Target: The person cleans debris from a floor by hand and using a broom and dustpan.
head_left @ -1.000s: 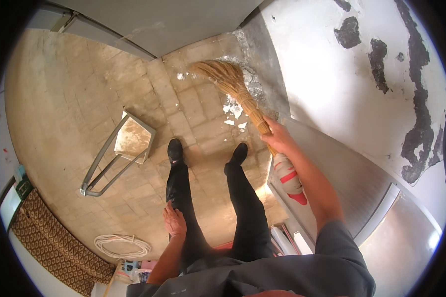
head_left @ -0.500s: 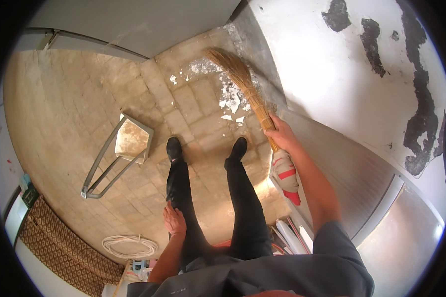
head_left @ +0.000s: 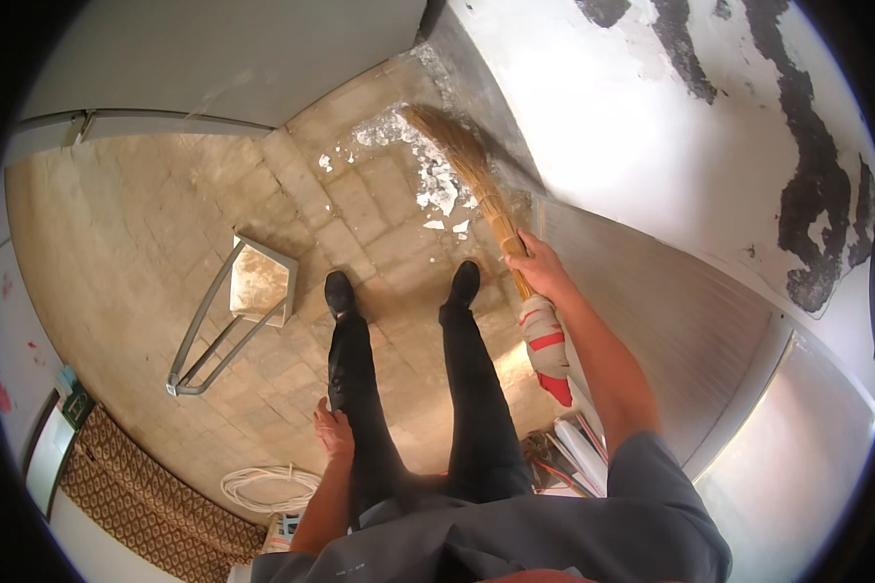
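A straw broom [head_left: 491, 199] is gripped by my right hand [head_left: 540, 265], its fingers wrapped round the stalk just above the cloth-bound handle end. The handle is wound in beige cloth with red bands. Its bristles rest at the far side, against the foot of the white wall, beside white flakes of debris [head_left: 437, 189] scattered over the brick floor. My left hand [head_left: 333, 430] hangs by my left thigh with nothing in it, the fingers loosely spread.
A long-handled metal dustpan [head_left: 260, 282] stands on the floor [head_left: 165, 214] left of my feet. A grey panel [head_left: 214, 58] bounds the far side, and a peeling white wall [head_left: 632, 126] the right. Coiled pale hose [head_left: 262, 486] and a patterned brown cloth [head_left: 146, 486] lie at lower left.
My view has turned slightly, shifting the far wall and debris left in the picture. The broom's bristles have moved a little nearer along the wall foot, and my right hand still grips it.
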A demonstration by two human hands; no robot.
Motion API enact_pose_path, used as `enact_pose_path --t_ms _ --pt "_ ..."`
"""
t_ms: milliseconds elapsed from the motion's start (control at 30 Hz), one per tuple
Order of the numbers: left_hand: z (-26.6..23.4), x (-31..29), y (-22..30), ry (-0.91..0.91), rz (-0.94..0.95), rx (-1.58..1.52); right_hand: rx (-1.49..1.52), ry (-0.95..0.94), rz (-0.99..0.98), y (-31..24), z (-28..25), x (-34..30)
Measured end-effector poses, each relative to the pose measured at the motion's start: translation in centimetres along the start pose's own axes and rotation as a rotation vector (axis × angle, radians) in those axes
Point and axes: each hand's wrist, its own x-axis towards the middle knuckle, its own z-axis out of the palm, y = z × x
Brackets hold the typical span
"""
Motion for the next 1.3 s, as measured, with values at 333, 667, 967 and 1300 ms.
enact_pose_path --t_ms 333,667,967,1300 --pt "-2.0 -1.9 -0.1 0.019 0.003 0.096 0.021 -0.111 0.152 -0.2 0.2 2.3" --pt "-3.9 -2.2 -1.9 -0.026 0.006 0.246 0.093 -0.005 0.157 1.7 -1.3 0.5" --pt "-5.6 -3.1 -0.8 0.003 0.074 0.242 0.212 0.292 -0.004 6.6 1.9 -4.6" --pt "-6.8 -3.6 -0.7 -0.06 0.017 0.292 0.714 0.059 0.229 4.1 1.1 -5.9"
